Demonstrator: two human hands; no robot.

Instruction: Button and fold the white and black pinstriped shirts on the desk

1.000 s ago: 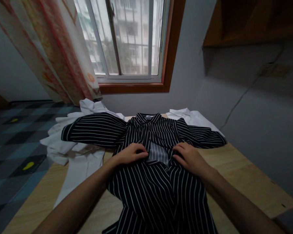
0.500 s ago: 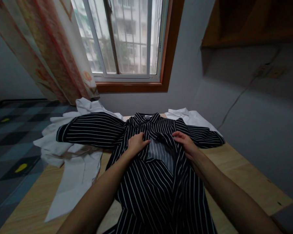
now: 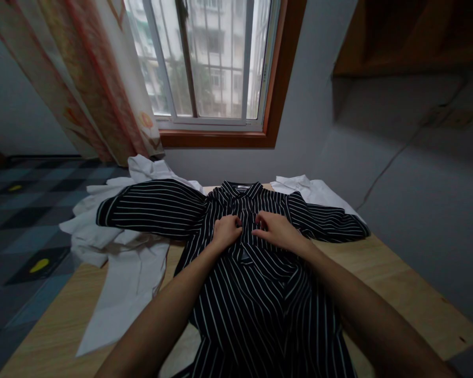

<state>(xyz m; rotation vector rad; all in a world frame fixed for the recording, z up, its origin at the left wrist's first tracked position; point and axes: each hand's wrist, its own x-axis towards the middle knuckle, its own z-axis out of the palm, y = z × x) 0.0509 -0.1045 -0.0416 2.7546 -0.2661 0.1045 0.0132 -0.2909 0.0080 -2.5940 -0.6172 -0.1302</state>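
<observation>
A black shirt with white stripes (image 3: 248, 310) lies face up, its collar toward the window and its sleeves spread to both sides. My left hand (image 3: 226, 232) is closed on the shirt's front edge at the chest, fingers curled and partly hidden. Just to its right, my right hand (image 3: 278, 230) hovers over or rests on the other front panel, thumb and curved fingers apart, with no cloth visibly pinched between them. Both front panels meet along the middle, leaving a small gap below my hands.
The shirt lies on a wooden table (image 3: 398, 294). White garments (image 3: 122, 283) are heaped under the left sleeve, and another white garment (image 3: 319, 191) lies behind the right sleeve. A window (image 3: 216, 63), a curtain (image 3: 90, 79) and a wall shelf (image 3: 410, 63) stand beyond.
My right hand has brought the raised right front panel leftward and down, covering most of the opening, and has let go of its edge. My left hand remains at the chest.
</observation>
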